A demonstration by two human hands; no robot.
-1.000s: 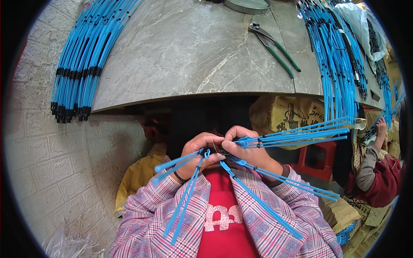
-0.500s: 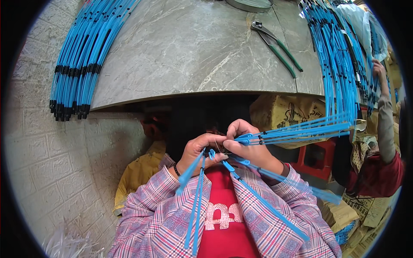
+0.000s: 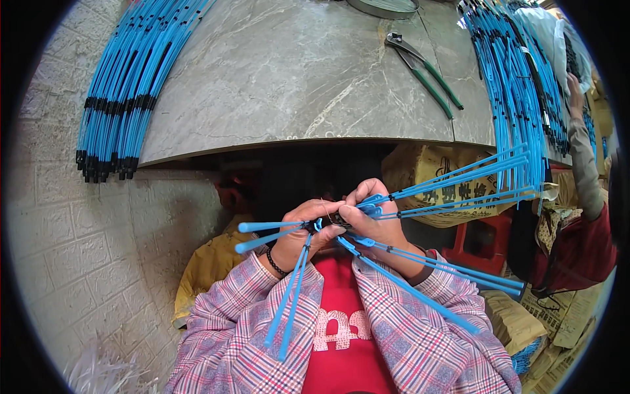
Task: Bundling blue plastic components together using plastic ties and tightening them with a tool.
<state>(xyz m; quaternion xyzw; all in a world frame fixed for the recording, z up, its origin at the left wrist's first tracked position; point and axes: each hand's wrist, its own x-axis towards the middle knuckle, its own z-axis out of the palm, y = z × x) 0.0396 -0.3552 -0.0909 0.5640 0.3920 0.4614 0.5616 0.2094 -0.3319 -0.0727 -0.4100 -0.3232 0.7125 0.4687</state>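
Close together in front of my chest, both hands work at the dark hub of a frame of blue rods (image 3: 420, 302). My left hand (image 3: 298, 233), with a dark beaded bracelet at its wrist, is closed on the hub's left side; a few rods stick out beside its palm. Pinched at the hub's right side is my right hand (image 3: 377, 223), with several rods fanning out to the right past its fingers. The rods' flat inner ends (image 3: 348, 246) gather near the fingertips. A thin wire (image 3: 326, 209) curves between the two hands. The hub is mostly hidden by fingers.
Green-handled pliers (image 3: 426, 75) lie on the grey stone-patterned table (image 3: 275, 79), near a round metal dish (image 3: 384, 6). Bundles of blue rods overhang its left end (image 3: 125, 98) and right end (image 3: 508, 98). A red stool (image 3: 482, 236) stands below; another person's arm (image 3: 586, 157) reaches in at right.
The rods at left have swung up and outward, and those at right have spread and tilted upward. Both hands stay close together at the hub. The other person's arm has shifted slightly.
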